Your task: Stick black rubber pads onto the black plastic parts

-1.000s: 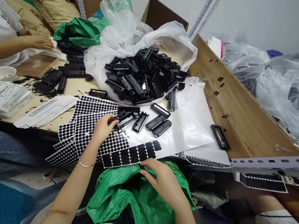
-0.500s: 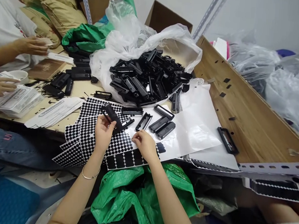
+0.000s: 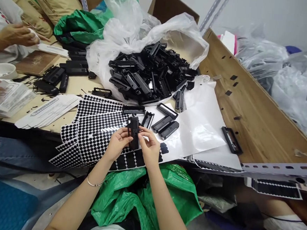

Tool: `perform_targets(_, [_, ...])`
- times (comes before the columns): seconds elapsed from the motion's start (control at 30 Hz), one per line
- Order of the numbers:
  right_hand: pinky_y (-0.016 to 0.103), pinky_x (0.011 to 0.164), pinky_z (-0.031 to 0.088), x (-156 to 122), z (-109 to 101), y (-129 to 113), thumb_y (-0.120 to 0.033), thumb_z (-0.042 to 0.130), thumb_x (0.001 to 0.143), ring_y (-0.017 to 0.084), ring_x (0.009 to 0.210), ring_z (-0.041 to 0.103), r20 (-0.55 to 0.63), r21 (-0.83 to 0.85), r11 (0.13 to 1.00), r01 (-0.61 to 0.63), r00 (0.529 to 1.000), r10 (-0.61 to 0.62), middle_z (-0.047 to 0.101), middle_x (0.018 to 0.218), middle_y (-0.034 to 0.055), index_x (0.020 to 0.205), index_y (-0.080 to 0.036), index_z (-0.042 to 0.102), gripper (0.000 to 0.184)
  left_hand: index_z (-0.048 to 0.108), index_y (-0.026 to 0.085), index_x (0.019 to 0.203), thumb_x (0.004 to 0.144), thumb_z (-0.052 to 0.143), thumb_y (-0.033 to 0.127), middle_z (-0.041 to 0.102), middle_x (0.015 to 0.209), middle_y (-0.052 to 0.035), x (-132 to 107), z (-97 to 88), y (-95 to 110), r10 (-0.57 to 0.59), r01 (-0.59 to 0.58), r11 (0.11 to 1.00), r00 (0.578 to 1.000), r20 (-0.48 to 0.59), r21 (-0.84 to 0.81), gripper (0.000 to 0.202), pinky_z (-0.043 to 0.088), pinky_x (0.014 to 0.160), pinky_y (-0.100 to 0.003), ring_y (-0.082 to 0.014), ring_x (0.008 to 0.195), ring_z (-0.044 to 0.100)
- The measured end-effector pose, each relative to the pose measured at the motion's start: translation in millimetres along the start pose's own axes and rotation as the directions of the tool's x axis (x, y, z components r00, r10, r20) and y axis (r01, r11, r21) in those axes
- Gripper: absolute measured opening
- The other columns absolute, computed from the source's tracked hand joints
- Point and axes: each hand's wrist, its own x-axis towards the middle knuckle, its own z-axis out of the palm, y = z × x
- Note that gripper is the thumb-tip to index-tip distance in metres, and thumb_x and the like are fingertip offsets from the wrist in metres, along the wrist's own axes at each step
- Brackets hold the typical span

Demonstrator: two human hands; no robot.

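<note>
My left hand (image 3: 120,143) grips a black plastic housing (image 3: 134,133) from its left side, thumb across its face. At the housing's right edge, my right hand (image 3: 149,145) has its thumb and fingertips closed on it; whether a small piece sits between them is hidden. Below lie white sheets of round black stickers (image 3: 97,132), with larger black stickers (image 3: 127,161) along the near edge. Just beyond my hands rest an open black frame (image 3: 148,120) and several more black parts, among them a closed ribbed housing (image 3: 169,129).
A clear plastic bag (image 3: 116,42) full of black parts (image 3: 148,72) stands behind. A wooden board (image 3: 258,115) slopes up at the right. Printed paper slips (image 3: 47,111) lie at left, beside a co-worker's hands (image 3: 19,35). A green sack (image 3: 126,197) hangs below the table edge.
My left hand has brought the housing right and lower, turning it upright. My right hand has risen from the sticker sheet to the housing. The view has shifted slightly.
</note>
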Motion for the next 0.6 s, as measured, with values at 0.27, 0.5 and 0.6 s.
perform_targets(0.27, [0.039,0.089,0.053,-1.6,0.3,-1.2,-0.04,0.066,0.082,0.025,0.115,0.059,-0.018,-0.009,1.0,-0.005,1.0,0.005,0.067,0.116,0.0091,0.079,-0.023,0.065,0.018,0.062,0.017,0.091,0.055,0.088,0.032,0.073,0.081,-0.0018,1.9,1.5,-2.9,0.011,-0.011,1.0,1.0,-0.016,0.015,0.047,0.055,0.056,-0.02,-0.0135,0.068,0.068])
perform_targets(0.5, [0.037,0.088,0.053,-1.8,4.9,3.5,-0.039,0.066,0.081,0.024,0.113,0.06,-0.039,-0.028,1.0,0.004,0.999,-0.005,0.066,0.116,0.0096,0.079,-0.023,0.066,0.016,0.061,0.018,0.089,0.057,0.087,0.033,0.073,0.083,-0.0025,1.7,-0.1,-5.0,0.026,-0.026,0.999,1.0,-0.014,0.023,0.044,0.055,0.059,-0.023,-0.0148,0.069,0.068])
perform_targets(0.6, [0.037,0.088,0.053,-2.3,5.2,3.4,-0.037,0.066,0.082,0.024,0.112,0.06,-0.042,-0.022,1.0,0.009,0.999,-0.01,0.066,0.115,0.0092,0.079,-0.023,0.066,0.014,0.061,0.018,0.089,0.056,0.087,0.032,0.073,0.083,-0.0025,1.6,0.5,-4.9,0.033,-0.032,0.999,0.999,-0.015,0.014,0.044,0.055,0.06,-0.023,-0.0143,0.068,0.068])
